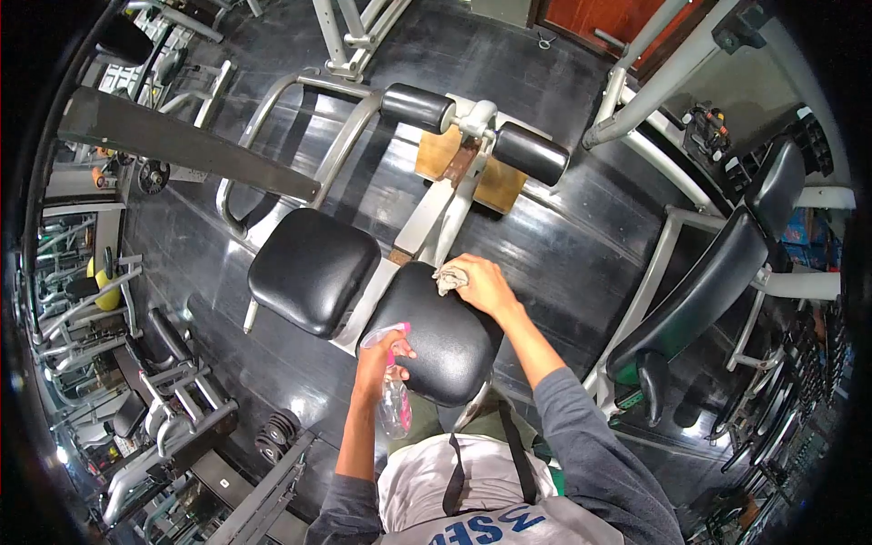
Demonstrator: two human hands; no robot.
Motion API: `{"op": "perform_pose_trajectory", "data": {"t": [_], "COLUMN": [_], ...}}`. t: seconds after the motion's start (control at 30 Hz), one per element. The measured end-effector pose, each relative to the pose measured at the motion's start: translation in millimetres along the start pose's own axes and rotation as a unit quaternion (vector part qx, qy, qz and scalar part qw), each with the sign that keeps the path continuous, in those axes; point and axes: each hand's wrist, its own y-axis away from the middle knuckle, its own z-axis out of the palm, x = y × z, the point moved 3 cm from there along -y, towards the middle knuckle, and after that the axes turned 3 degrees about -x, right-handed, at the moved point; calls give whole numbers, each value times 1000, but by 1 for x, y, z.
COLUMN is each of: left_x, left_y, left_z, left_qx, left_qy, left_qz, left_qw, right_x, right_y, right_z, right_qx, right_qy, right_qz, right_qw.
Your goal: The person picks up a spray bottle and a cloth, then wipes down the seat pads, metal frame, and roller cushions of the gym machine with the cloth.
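A clear spray bottle (394,407) with a pink and white trigger head is held by my left hand (392,355), its fingers wrapped round the neck. The bottle hangs upright beside the near edge of a black padded seat (438,341). At that seat's far right corner, my right hand (477,283) grips a crumpled light cloth (450,280) against the pad. Left of it is a second black pad (314,271), joined by a pale metal frame. Beyond the seats, two black foam rollers (531,154) sit on a metal post.
A wooden board (500,186) lies under the rollers. Curved metal bars (341,150) rise at the left, and a dark beam (182,141) crosses the upper left. An inclined black bench (695,295) stands at the right. Weight plates (277,434) rest on the floor at the lower left.
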Motion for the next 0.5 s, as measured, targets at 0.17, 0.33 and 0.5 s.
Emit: {"op": "perform_pose_trajectory", "data": {"t": [0.17,0.33,0.5], "left_x": [-1,-5,-4], "left_y": [-1,-7,-5], "left_z": [0,-3,-5], "left_qx": [5,16,11], "left_qy": [-1,-10,-26], "left_qz": [-9,-13,-18], "left_qw": [1000,1000,999], "right_x": [41,58,98], "right_y": [3,-18,-36], "right_z": [-24,-20,26], "right_qx": [-130,-206,-197], "right_qy": [36,20,-83], "right_qz": [130,184,181], "right_qw": [982,961,960]}}
